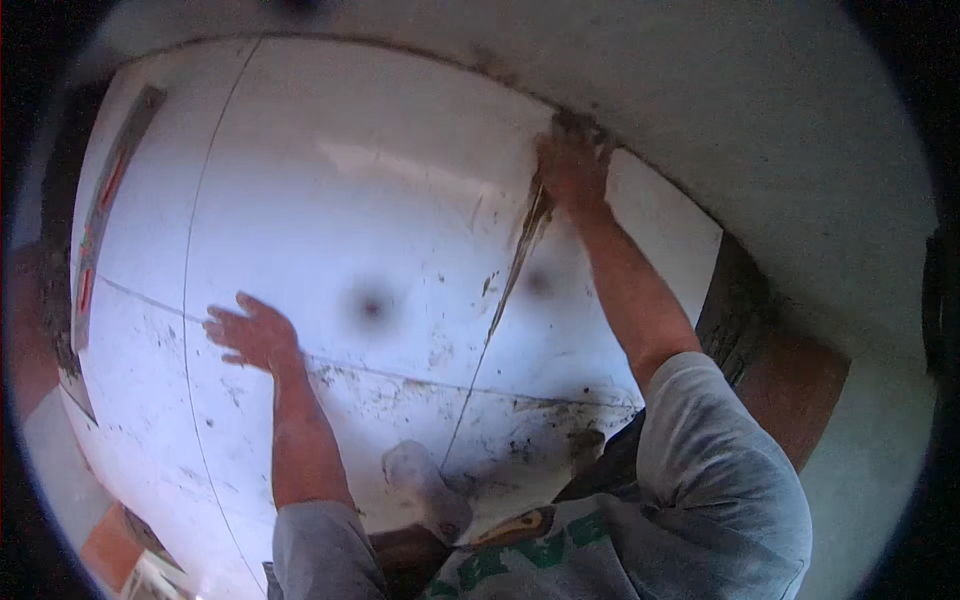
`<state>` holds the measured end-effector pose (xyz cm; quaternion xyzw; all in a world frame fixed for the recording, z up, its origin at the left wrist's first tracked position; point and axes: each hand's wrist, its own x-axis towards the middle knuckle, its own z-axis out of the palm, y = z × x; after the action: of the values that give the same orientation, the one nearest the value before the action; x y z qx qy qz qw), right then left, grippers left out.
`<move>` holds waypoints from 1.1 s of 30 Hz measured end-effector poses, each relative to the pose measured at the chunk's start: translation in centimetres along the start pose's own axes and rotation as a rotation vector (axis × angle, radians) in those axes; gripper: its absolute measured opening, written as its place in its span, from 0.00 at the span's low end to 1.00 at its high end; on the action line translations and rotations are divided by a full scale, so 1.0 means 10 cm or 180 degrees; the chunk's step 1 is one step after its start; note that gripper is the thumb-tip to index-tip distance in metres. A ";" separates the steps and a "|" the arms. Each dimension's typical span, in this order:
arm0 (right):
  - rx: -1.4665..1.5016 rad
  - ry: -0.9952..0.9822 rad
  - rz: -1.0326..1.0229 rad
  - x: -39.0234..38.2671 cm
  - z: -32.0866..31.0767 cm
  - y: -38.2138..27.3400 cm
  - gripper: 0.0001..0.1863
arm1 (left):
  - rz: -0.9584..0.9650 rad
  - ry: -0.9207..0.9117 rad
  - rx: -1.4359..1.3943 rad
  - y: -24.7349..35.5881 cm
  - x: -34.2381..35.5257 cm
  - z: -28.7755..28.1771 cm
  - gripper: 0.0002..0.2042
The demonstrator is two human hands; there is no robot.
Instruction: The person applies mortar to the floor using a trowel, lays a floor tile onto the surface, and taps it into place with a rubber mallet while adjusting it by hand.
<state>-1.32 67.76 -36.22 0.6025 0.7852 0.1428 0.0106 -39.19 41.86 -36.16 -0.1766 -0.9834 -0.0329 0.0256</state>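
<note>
Large white floor tiles (330,220) with thin joints lie beneath both hands. My left hand (252,332) is spread over the tiles at the left, beside a long joint, and holds nothing. Farther off, my right hand (575,170) reaches to the tiles' far edge by the wall, where dark wet mortar (578,125) sits around its fingertips. Those fingers are dark and partly hidden, so I cannot make out their grip. From that hand a brown mortar smear (520,250) runs toward me along a joint.
A long grey spirit level (112,185) with red parts lies along the left edge of the tiles. The grey wall (720,110) borders the far side. Reddish-brown surfaces show at the right (797,390) and lower left. Mortar specks dot the nearer tiles.
</note>
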 end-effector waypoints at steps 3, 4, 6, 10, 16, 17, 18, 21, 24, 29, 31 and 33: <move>-0.0562 -0.0142 -0.0373 0.04 0.21 0.26 0.22 | 0.0011 -0.0085 -0.0229 0.11 -0.04 0.02 0.34; -0.0666 -0.0056 -0.0500 0.03 0.20 0.29 0.21 | -0.0064 -0.0109 -0.0339 0.17 -0.07 -0.02 0.34; -0.0686 -0.0265 -0.0858 -0.07 -0.18 0.10 0.20 | -0.0070 -0.0120 -0.0236 0.09 -0.02 -0.06 0.33; -0.0304 -0.0250 -0.1394 -0.65 -0.42 -0.02 0.22 | -0.0136 -0.0098 -0.0087 0.03 -0.04 0.06 0.33; 0.0529 -0.1880 -0.2384 -1.99 -1.06 -0.30 0.31 | -0.0030 -0.0127 -0.0146 0.06 -0.05 -0.08 0.34; 0.2741 -0.2729 -0.1609 -2.32 -0.86 -0.20 0.32 | -0.0023 -0.0134 -0.0190 0.10 -0.07 -0.02 0.34; 0.1135 -0.1901 -0.2602 -2.38 -1.15 -0.37 0.32 | 0.0033 -0.0114 -0.0140 0.00 -0.02 -0.01 0.34; 0.1793 -0.1760 -0.2865 -2.67 -1.23 -0.43 0.31 | 0.0179 -0.0091 -0.0060 -0.07 0.00 0.01 0.35; 0.2326 -0.1737 -0.3026 -2.81 -1.24 -0.53 0.30 | 0.0462 -0.0135 -0.0049 -0.22 -0.02 -0.03 0.36; 0.2287 -0.1506 -0.3125 -2.73 -1.35 -0.86 0.29 | 0.1034 0.0019 -0.0051 -0.63 -0.27 -0.02 0.31; 0.2292 -0.1371 -0.3122 -2.71 -1.38 -0.96 0.29 | 0.1128 0.0096 -0.0027 -0.59 -0.59 0.00 0.29; 0.2334 -0.1169 -0.3087 -2.76 -1.36 -0.91 0.29 | 0.1172 0.0072 -0.0014 -0.61 -0.83 -0.01 0.28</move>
<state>-4.94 36.61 -29.66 0.1574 0.9521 -0.2620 0.0015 -33.56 33.26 -36.86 -0.3534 -0.9340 -0.0317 0.0418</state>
